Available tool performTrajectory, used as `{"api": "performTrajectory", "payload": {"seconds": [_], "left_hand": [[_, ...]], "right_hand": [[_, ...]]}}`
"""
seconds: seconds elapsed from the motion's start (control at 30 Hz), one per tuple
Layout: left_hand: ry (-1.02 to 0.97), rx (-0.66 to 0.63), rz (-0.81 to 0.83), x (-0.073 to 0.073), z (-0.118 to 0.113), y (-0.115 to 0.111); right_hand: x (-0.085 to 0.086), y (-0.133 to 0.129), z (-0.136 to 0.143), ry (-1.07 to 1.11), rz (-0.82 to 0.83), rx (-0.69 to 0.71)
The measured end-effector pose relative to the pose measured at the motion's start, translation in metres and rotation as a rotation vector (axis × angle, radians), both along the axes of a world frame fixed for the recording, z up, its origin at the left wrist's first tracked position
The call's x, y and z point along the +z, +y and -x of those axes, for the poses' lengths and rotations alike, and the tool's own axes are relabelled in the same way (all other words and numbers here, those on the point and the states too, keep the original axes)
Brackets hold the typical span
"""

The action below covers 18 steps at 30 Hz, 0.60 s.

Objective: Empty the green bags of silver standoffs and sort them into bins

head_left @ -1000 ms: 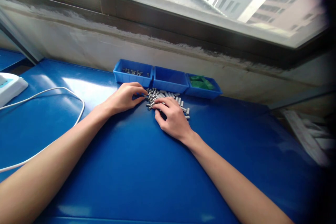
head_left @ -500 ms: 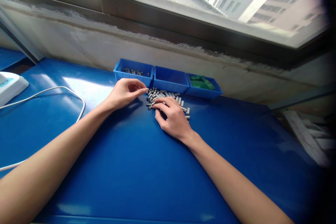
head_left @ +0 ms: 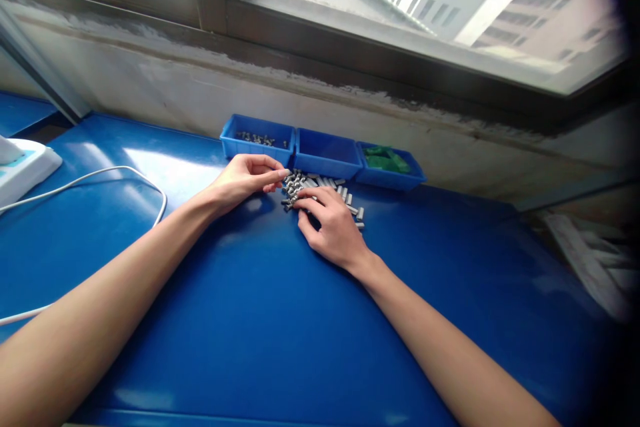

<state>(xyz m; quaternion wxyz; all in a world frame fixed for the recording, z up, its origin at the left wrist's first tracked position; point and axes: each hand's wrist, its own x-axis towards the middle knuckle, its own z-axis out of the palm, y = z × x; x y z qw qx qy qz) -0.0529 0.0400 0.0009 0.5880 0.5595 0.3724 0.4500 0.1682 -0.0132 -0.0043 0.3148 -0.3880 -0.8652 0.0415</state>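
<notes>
A pile of small metal parts lies on the blue table: short screw-like pieces (head_left: 295, 181) at its left and plain silver cylinders or bars (head_left: 345, 195) at its right. My left hand (head_left: 250, 177) is at the pile's left edge, thumb and forefinger pinched together. Whatever sits between those fingertips is too small to make out. Over the front of the pile lies my right hand (head_left: 330, 227), palm down, with curved fingers touching the parts and the thumb apart from them. It hides some of the pieces beneath.
Behind the pile stand three joined blue bins: the left bin (head_left: 257, 150) holds small metal parts, the middle bin (head_left: 327, 163) shows a bare inside, the right one has green packets (head_left: 385, 160). A white cable (head_left: 125, 168) and a white power strip (head_left: 30, 163) lie left. A window (head_left: 425, 20) rises behind.
My left hand has moved slightly right, its lower fingers now showing beneath the pinch. My right hand stays almost in place. The whole view has shifted a little.
</notes>
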Motion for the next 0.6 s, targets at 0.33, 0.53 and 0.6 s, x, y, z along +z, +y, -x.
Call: {"api": "performTrajectory", "payload": {"seconds": [0.33, 0.53, 0.6], "left_hand": [[-0.131, 0.233, -0.178, 0.0073, 0.0011, 0.0033], [0.095, 0.237, -0.287, 0.0076, 0.0026, 0.0011], [0.301, 0.24, -0.401, 0.0058, 0.0027, 0.0]], "right_hand": [[-0.001, 0.0001, -0.0017, 0.003, 0.015, 0.006], [-0.0009, -0.0005, -0.0015, 0.008, 0.025, 0.004], [-0.001, -0.0004, -0.0016, 0.009, 0.027, 0.003]]}}
